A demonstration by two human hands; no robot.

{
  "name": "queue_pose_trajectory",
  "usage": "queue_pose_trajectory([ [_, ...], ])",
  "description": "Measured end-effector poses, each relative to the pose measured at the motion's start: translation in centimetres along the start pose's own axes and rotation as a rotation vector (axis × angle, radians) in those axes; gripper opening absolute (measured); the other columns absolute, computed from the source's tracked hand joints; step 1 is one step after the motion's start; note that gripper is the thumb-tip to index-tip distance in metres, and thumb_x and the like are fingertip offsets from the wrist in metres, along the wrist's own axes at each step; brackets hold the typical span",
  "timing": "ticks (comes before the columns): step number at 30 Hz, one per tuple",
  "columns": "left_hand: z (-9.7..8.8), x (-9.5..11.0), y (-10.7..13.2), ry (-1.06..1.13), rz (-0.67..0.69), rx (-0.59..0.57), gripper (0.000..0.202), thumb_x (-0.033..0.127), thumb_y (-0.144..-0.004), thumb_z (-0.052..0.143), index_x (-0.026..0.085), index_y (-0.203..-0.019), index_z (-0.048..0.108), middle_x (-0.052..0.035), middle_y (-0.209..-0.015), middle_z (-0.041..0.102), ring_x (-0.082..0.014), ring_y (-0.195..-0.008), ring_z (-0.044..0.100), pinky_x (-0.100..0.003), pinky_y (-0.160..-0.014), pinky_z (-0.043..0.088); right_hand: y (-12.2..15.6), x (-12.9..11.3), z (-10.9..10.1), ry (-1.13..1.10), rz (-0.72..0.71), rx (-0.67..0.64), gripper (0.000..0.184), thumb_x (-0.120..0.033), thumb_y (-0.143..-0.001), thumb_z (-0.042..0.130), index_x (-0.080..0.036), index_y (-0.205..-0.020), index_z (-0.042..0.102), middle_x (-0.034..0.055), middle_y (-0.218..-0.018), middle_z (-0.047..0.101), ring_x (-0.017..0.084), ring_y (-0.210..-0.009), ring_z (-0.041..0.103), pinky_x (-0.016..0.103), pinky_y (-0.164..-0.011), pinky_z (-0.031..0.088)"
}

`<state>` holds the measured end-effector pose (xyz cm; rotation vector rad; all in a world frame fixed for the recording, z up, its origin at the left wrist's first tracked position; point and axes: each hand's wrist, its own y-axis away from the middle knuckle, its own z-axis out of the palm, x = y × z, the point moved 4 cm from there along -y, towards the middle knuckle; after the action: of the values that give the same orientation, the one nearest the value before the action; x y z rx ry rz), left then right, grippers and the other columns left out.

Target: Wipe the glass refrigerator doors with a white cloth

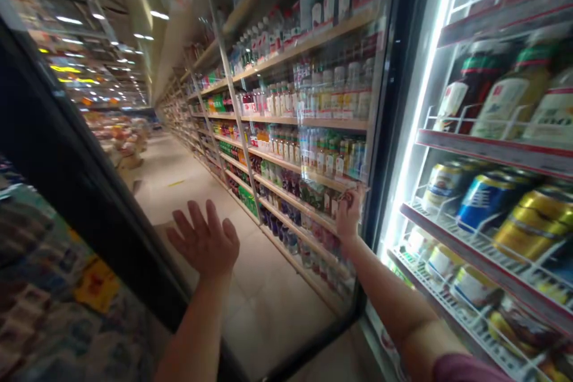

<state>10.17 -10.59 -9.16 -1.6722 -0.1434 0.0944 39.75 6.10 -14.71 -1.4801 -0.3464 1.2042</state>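
My left hand (208, 239) is raised with its fingers spread, in front of the glass door (268, 304) of a drinks cooler, and holds nothing. Whether its palm touches the glass I cannot tell. Toward the hinge side, my right hand (350, 215) is up at the same glass beside the black door frame (382, 101). Its fingers look partly bent and apart, slightly blurred, with no clear object in them. The door stands open, its other dark frame edge (85, 149) running diagonally down the left.
Lit cooler shelves (492, 155) on the right hold bottles (501, 101) and cans, among them a blue can (481, 197) and a gold can (532, 221). Through the glass, long drink shelves (295, 119) line the aisle floor (156, 161). Blurred packaged goods (54, 310) lie at lower left.
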Motion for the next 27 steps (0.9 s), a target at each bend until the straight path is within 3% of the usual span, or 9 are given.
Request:
queue_pose_trajectory([
  [3, -0.1, -0.1, 0.0, -0.031, 0.028, 0.003, 0.065, 0.023, -0.1, 0.051, 0.013, -0.162, 0.033, -0.0201, -0.166, 0.026, -0.0328, -0.158, 0.006, -0.061, -0.126, 0.008, 4.7, -5.1, 2.2, -0.007, -0.038, -0.093, 0.021, -0.02, -0.095, 0.047, -0.019, -0.111, 0.061, 0.016, -0.155, 0.046, 0.026, -0.156, 0.024, 0.056, -0.122, 0.032],
  [6, -0.2, -0.1, -0.1, -0.04, 0.035, -0.014, 0.065, 0.022, -0.1, 0.051, 0.012, -0.162, 0.031, -0.0209, -0.166, 0.024, -0.0329, -0.158, 0.004, -0.061, -0.126, 0.008, 8.8, -12.2, 5.5, -0.091, -0.477, -0.526, 0.022, -0.02, -0.095, 0.053, -0.022, -0.11, 0.069, 0.0081, -0.146, 0.058, 0.025, -0.153, 0.032, 0.05, -0.123, 0.033],
  [8, -0.2, -0.1, -0.1, -0.036, 0.029, -0.023, 0.066, 0.023, -0.101, 0.051, 0.013, -0.162, 0.031, -0.0206, -0.166, 0.024, -0.0334, -0.158, 0.005, -0.061, -0.125, 0.008, 7.8, -14.0, 6.4, -0.112, -0.639, -0.6, 0.022, -0.02, -0.096, 0.055, -0.023, -0.109, 0.072, 0.005, -0.142, 0.062, 0.023, -0.15, 0.038, 0.045, -0.122, 0.036],
  [10, -0.2, 0.0, -0.2, -0.027, 0.026, -0.025, 0.066, 0.024, -0.101, 0.051, 0.014, -0.162, 0.03, -0.02, -0.166, 0.024, -0.0341, -0.157, 0.005, -0.062, -0.125, 0.008, 3.8, -12.8, 6.1, -0.102, -0.558, -0.471, 0.021, -0.02, -0.095, 0.055, -0.024, -0.105, 0.073, 0.0058, -0.141, 0.063, 0.023, -0.149, 0.04, 0.046, -0.12, 0.038],
  [14, -0.2, 0.0, -0.1, -0.023, 0.029, -0.007, 0.064, 0.025, -0.102, 0.05, 0.014, -0.162, 0.031, -0.0205, -0.165, 0.026, -0.0344, -0.157, 0.006, -0.062, -0.125, 0.008, -3.4, -5.0, 3.2, -0.117, 0.013, -0.068, 0.022, -0.023, -0.09, 0.05, -0.021, -0.1, 0.07, 0.01, -0.147, 0.056, 0.024, -0.149, 0.039, 0.051, -0.124, 0.033],
  [18, 0.1, -0.3, 0.2, -0.033, -0.002, -0.041, 0.061, 0.027, -0.102, 0.049, 0.012, -0.16, 0.036, -0.0219, -0.165, 0.028, -0.0351, -0.157, 0.006, -0.064, -0.125, 0.008, -0.3, -1.7, 1.7, -0.097, 0.302, 0.125, 0.026, -0.022, -0.092, 0.04, -0.019, -0.109, 0.059, 0.0158, -0.153, 0.046, 0.024, -0.149, 0.037, 0.056, -0.124, 0.029],
  [21, 0.3, -0.5, 0.3, -0.02, -0.027, -0.055, 0.058, 0.029, -0.102, 0.048, 0.011, -0.157, 0.041, -0.0223, -0.164, 0.03, -0.0349, -0.157, 0.006, -0.064, -0.125, 0.008, 4.3, -3.8, 2.4, -0.09, 0.311, 0.063, 0.022, -0.023, -0.095, 0.041, -0.019, -0.111, 0.055, 0.0175, -0.157, 0.04, 0.025, -0.153, 0.03, 0.059, -0.125, 0.024],
  [23, 0.4, -0.6, 0.2, -0.005, -0.045, -0.076, 0.057, 0.03, -0.102, 0.047, 0.01, -0.156, 0.043, -0.0224, -0.163, 0.031, -0.0348, -0.158, 0.005, -0.064, -0.125, 0.007, 5.2, -5.8, 3.2, -0.1, 0.198, -0.061, 0.018, -0.023, -0.095, 0.044, -0.02, -0.109, 0.056, 0.0165, -0.157, 0.041, 0.025, -0.155, 0.025, 0.061, -0.126, 0.021],
  [27, 0.6, -0.7, 0.1, -0.002, -0.059, -0.082, 0.055, 0.031, -0.103, 0.046, 0.009, -0.153, 0.046, -0.0233, -0.162, 0.033, -0.0341, -0.158, 0.006, -0.063, -0.125, 0.007, 0.9, -6.5, 3.8, -0.135, 0.001, -0.155, 0.022, -0.018, -0.093, 0.043, -0.021, -0.106, 0.06, 0.0131, -0.155, 0.046, 0.023, -0.155, 0.026, 0.059, -0.127, 0.021],
])
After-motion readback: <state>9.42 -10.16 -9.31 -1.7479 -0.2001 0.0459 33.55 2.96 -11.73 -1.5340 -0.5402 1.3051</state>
